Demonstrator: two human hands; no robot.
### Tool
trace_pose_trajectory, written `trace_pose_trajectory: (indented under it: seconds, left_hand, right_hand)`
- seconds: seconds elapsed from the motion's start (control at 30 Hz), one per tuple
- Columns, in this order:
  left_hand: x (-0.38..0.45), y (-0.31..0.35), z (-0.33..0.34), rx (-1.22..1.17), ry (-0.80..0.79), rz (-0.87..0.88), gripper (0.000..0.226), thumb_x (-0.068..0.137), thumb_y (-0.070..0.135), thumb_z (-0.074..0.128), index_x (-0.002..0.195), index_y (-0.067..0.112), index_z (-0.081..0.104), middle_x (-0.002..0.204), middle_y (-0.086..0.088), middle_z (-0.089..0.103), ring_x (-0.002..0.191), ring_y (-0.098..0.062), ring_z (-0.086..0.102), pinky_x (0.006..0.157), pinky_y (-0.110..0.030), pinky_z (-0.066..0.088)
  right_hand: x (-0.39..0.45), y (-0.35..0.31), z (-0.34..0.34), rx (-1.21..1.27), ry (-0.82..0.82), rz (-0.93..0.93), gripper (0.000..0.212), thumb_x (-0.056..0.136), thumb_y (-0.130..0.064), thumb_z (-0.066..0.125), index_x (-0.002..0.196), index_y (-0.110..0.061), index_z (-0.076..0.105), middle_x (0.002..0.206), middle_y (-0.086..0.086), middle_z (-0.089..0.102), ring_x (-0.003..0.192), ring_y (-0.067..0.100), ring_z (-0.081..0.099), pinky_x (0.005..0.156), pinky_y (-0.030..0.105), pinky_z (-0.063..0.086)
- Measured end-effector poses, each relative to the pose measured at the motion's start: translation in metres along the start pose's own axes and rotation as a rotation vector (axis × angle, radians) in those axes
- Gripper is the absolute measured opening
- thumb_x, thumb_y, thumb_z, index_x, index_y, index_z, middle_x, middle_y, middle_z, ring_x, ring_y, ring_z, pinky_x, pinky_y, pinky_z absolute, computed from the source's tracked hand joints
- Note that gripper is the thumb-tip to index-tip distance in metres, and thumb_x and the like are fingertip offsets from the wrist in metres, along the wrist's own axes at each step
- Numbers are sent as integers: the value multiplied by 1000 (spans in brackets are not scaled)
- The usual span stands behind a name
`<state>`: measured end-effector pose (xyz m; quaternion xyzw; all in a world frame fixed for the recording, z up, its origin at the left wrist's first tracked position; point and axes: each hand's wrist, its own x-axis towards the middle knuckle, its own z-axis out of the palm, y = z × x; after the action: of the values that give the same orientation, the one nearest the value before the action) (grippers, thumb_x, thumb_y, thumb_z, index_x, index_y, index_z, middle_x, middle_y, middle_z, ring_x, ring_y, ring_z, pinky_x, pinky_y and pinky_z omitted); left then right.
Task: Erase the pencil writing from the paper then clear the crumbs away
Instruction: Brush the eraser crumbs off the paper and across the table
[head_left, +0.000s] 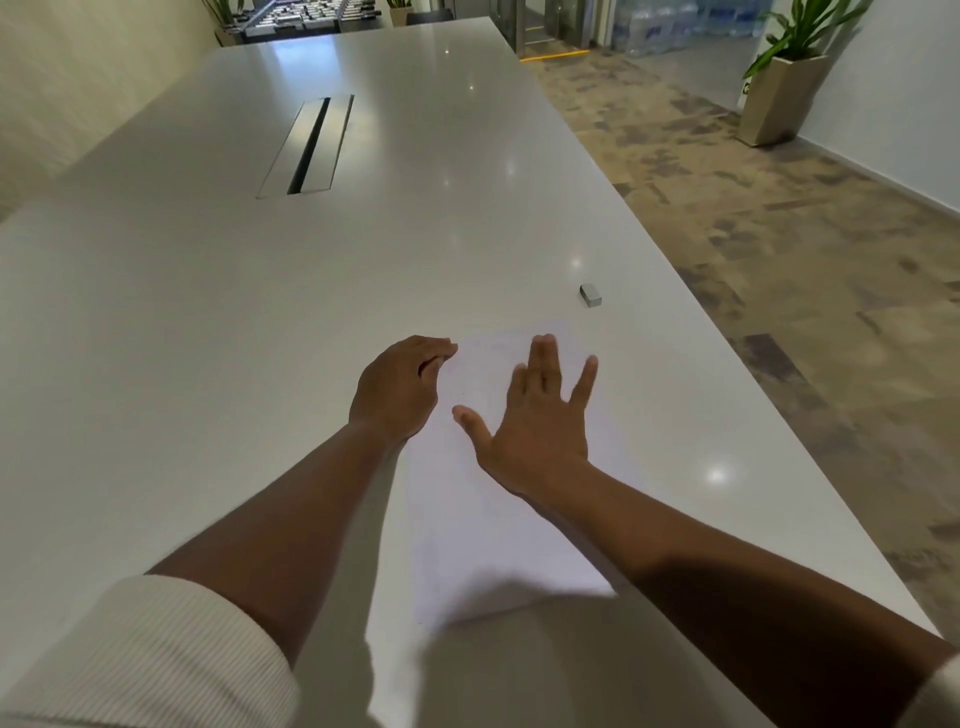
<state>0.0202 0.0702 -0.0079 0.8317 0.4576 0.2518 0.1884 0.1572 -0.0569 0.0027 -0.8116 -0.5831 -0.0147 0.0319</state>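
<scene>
A white sheet of paper (498, 525) lies on the white table (208, 338) in front of me; I cannot make out any writing or crumbs on it. My left hand (397, 387) rests at the paper's far left corner, fingers loosely curled, holding nothing that I can see. My right hand (530, 421) is spread over the upper part of the sheet, fingers straight and splayed; the image is slightly blurred there. A small grey eraser (590, 295) lies on the table beyond the paper's far right corner, apart from both hands.
A long cable slot with a metal lid (309, 145) runs down the table's middle, far ahead. The table's right edge runs close to the paper; beyond it lies patterned floor and a potted plant (784, 78) by the wall.
</scene>
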Motion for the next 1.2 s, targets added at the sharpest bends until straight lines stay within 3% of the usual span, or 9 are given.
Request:
trace_pose_trajectory:
  seconds: [0.1,0.23,0.47,0.53,0.7,0.83,0.97,1.1,1.2]
  left_hand:
    - [1,0,0,2,7,5,35,106,17,47,127,28,73,133,14,67,124,-10,60,105,-31,48]
    - [0,0,1,28,0,20,34,108,19,46,129,26,72,134,10,68,124,-12,61,106,-34,49]
    - [0,-1,0,-3,4,12,35,105,14,48,127,26,73,134,11,67,126,-11,60,107,-31,47]
    - [0,0,-1,-6,6,11,35,105,15,48,127,26,73,134,11,67,126,-11,60,107,-31,47]
    - [0,1,0,25,7,31,34,107,18,46,129,26,72,134,10,68,123,-12,61,103,-26,46]
    - [0,0,1,-10,15,20,34,105,15,49,126,27,73,133,12,68,125,-10,60,104,-25,45]
    - [-1,0,1,-11,29,14,34,104,15,49,125,28,73,133,14,67,124,-10,61,103,-30,48]
    - [-2,2,1,34,30,38,28,101,34,58,125,31,71,126,18,66,117,-8,63,92,-25,47]
    - [-3,2,0,72,-3,70,39,96,50,64,129,31,69,127,19,64,117,-7,62,90,-26,48]
  right_hand:
    - [1,0,3,86,37,-105,94,85,-78,-5,156,-18,13,160,19,-14,145,28,-30,110,67,-16]
    - [1,-12,8,85,29,-273,96,79,-85,-6,153,-32,24,162,13,-10,146,21,-29,108,68,-18]
    - [11,2,1,-10,-38,112,106,81,-80,-9,155,-6,10,162,20,-8,146,28,-28,109,66,-17]
    - [8,1,3,37,11,46,102,82,-79,-8,155,-9,9,161,20,-8,146,28,-29,109,66,-18]
    - [-2,-16,10,94,12,-333,93,84,-79,-7,155,-25,21,164,9,-3,148,21,-24,110,66,-16]
    - [3,-2,4,2,-24,-140,106,79,-81,-13,154,-10,12,164,11,0,150,20,-18,109,64,-21]
    - [5,19,-3,33,-52,48,105,81,-79,-10,154,-5,6,163,15,-7,147,23,-25,110,63,-20]
    - [-7,9,-4,150,84,-156,95,89,-75,-2,154,-6,11,163,14,-2,150,22,-17,116,61,-11]
    - [-19,-9,1,191,86,-358,93,91,-73,0,153,-6,20,163,10,11,151,18,-7,116,60,-8]
